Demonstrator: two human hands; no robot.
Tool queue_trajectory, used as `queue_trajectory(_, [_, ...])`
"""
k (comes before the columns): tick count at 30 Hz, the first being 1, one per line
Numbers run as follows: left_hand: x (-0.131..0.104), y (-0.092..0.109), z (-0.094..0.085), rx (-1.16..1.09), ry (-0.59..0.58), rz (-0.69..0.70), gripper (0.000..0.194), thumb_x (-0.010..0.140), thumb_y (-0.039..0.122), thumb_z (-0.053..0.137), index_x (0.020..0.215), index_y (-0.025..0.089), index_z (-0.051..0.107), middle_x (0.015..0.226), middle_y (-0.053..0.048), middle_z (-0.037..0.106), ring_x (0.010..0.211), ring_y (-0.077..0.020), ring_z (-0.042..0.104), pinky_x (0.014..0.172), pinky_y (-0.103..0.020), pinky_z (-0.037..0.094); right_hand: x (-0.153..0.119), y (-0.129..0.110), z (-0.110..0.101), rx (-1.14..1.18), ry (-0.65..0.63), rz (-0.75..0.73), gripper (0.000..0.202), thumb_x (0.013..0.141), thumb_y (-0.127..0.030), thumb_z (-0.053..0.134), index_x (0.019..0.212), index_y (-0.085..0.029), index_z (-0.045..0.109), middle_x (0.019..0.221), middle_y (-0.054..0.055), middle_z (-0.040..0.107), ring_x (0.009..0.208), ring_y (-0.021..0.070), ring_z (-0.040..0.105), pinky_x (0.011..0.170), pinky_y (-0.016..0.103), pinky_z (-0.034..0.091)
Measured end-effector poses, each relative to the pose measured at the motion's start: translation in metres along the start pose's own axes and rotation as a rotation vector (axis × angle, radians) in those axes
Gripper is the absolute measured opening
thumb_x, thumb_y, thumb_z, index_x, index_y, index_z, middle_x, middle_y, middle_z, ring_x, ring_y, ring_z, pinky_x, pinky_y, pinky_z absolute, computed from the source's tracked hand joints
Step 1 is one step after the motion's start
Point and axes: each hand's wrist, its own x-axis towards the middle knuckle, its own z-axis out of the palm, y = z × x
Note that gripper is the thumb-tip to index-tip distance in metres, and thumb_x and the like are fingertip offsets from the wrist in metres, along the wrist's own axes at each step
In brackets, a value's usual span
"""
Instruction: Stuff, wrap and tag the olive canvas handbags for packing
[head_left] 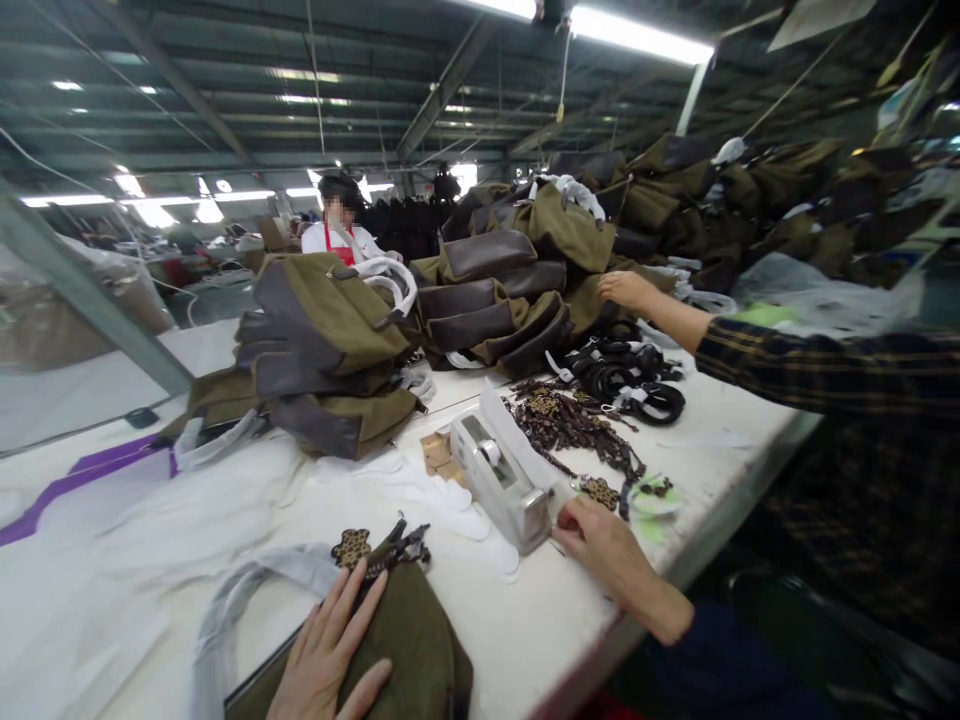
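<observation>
My left hand (330, 640) lies flat with fingers spread on an olive-green bag (409, 640) at the bottom of the view. A handle (225, 610) in pale wrapping arches from this bag. Just beyond my fingertips, a leopard-print flower charm (351, 547) with dark tassels rests by the bag's top. My right hand (604, 550) is beside the front end of a grey tape dispenser (499, 480), its thumb and fingers pinched together. What they pinch, if anything, is too small to make out. A white strip (517, 440) runs along the dispenser's far side.
Behind the dispenser lie a heap of dark tasselled charms (555, 420) and coiled black straps (622, 375). Olive and brown bags (322, 330) are piled farther back. A co-worker's hand (630, 290) in a plaid sleeve reaches in from the right. Another person (341, 235) is across the table.
</observation>
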Motion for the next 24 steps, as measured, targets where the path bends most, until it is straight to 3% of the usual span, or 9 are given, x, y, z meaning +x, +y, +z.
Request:
queue_trajectory(10, [0.000,-0.002,0.002,-0.022,0.027,0.019,0.062,0.099,0.033,0.041,0.155,0.042,0.018,0.163,-0.001,0.028,0.145,-0.0307,0.035,0.110,-0.056,0.041,-0.001,-0.004,-0.012,0.079,0.012,0.085,0.009,0.081,-0.015,0.052,0.076,-0.019,0.057,0.078,0.003,0.060,0.073,0.0188,0.057,0.069,0.031,0.041])
queue_trajectory(14, [-0.002,-0.010,0.006,-0.002,0.007,0.043,0.061,0.098,0.035,0.042,0.155,0.040,0.022,0.163,-0.001,0.027,0.145,-0.0306,0.035,0.109,-0.055,0.043,-0.025,-0.004,-0.034,0.520,-0.015,0.254,0.011,0.078,-0.024,0.056,0.068,-0.019,0.054,0.064,-0.002,0.051,0.062,0.0147,0.049,0.059,0.027,0.036])
queue_trajectory(17, [0.000,-0.020,0.004,0.019,-0.004,0.105,0.064,0.095,0.036,0.048,0.155,0.038,0.025,0.163,-0.003,0.029,0.143,-0.0316,0.039,0.106,-0.053,0.047,-0.052,-0.007,-0.052,0.939,-0.060,0.431,0.022,0.083,-0.036,0.060,0.072,-0.018,0.055,0.061,-0.005,0.042,0.054,0.0106,0.037,0.049,0.024,0.028])
queue_trajectory(21, [0.015,-0.020,-0.021,-0.072,-0.006,0.118,0.059,0.089,0.036,0.058,0.147,0.037,0.043,0.159,-0.004,0.036,0.141,-0.0326,0.042,0.108,-0.051,0.045,-0.088,-0.018,-0.063,1.307,-0.020,0.541,0.034,0.083,-0.047,0.069,0.076,-0.017,0.056,0.069,-0.004,0.041,0.056,0.0089,0.032,0.046,0.021,0.028])
queue_trajectory(24, [0.031,0.009,-0.050,-0.315,-0.004,-0.022,0.034,0.088,0.039,0.062,0.122,0.035,0.067,0.138,-0.006,0.059,0.126,-0.0311,0.056,0.105,-0.048,0.049,-0.106,-0.032,-0.059,1.398,-0.055,0.533,0.037,0.081,-0.050,0.070,0.072,-0.018,0.054,0.065,-0.004,0.038,0.052,0.0080,0.028,0.044,0.021,0.025])
